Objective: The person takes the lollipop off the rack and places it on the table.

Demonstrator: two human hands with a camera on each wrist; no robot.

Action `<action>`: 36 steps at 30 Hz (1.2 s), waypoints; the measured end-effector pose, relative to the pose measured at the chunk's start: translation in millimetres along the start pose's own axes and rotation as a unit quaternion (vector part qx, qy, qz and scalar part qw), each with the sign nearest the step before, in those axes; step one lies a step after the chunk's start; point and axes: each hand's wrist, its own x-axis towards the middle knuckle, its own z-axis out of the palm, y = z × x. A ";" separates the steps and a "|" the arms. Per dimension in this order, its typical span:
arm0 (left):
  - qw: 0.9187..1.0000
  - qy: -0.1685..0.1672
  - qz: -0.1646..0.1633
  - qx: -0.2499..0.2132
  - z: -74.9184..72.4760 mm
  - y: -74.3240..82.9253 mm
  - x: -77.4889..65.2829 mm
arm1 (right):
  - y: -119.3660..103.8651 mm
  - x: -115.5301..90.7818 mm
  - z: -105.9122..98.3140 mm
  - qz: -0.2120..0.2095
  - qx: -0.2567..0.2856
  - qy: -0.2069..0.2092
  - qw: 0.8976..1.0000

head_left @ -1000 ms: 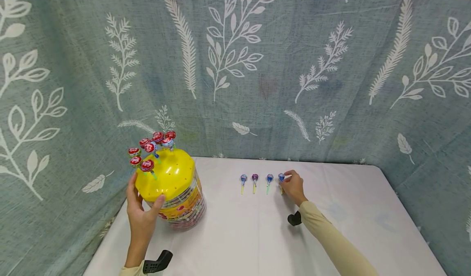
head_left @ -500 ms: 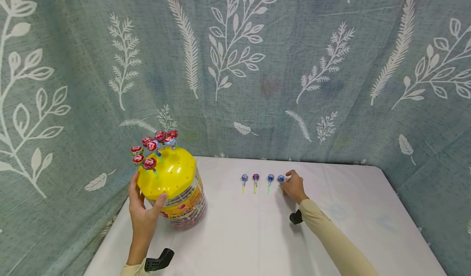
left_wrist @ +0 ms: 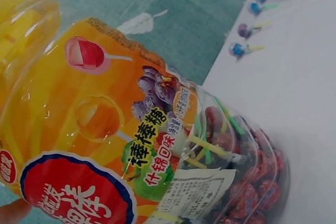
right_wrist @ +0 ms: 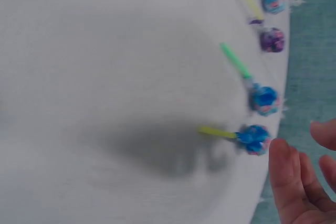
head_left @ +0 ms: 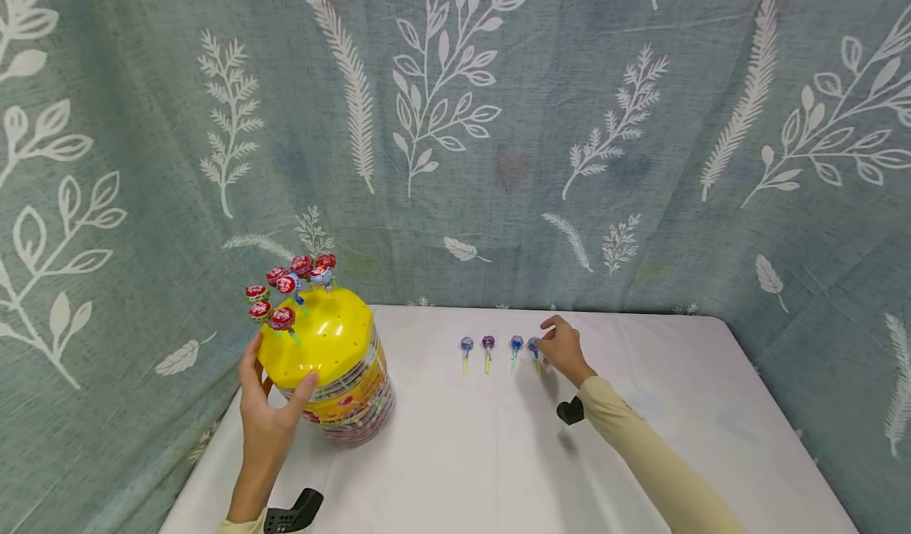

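At the left of the head view stands a lollipop jar point(head_left: 349, 407), tilted toward the left, with a yellow lid point(head_left: 334, 332). My left hand point(head_left: 269, 415) grips it near the lid, thumb at the front and fingers round the left side. Several lollipops point(head_left: 282, 318) stick up from the lid's left part. Right of the jar, several wrapped lollipops lie in a row on the table, sticks toward me. My right hand point(head_left: 565, 350) is by the rightmost, a blue-wrapped lollipop point(right_wrist: 254, 139). In the right wrist view its fingers point(right_wrist: 283, 166) are relaxed beside the candy head, holding nothing.
A white-covered table point(head_left: 470, 455) runs to a grey-green leaf-print curtain point(head_left: 512, 146) behind and at the sides. The rest of the row includes a purple lollipop point(head_left: 488, 342) and a blue one with a green stick point(head_left: 515, 342). More red-wrapped lollipops point(left_wrist: 257, 182) fill the jar's bottom.
The rightmost lollipop has shifted slightly left, closer to its neighbour, and my right hand has come off it. My left hand keeps its grip on the jar.
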 end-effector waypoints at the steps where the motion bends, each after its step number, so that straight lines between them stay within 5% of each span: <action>1: 1.000 0.000 0.000 0.002 -0.1 0.4 0.0 | -2.9 0.3 -1.2 -0.005 0.001 -0.001 1.000; 20: 0.999 0.003 -0.003 0.037 1.8 7.7 5.5 | -85.9 -7.9 -13.6 -0.120 0.072 -0.038 0.989; 36: 0.998 -0.007 0.043 0.055 -2.6 1.3 9.6 | -170.5 -31.8 -8.9 -0.255 0.117 -0.075 0.957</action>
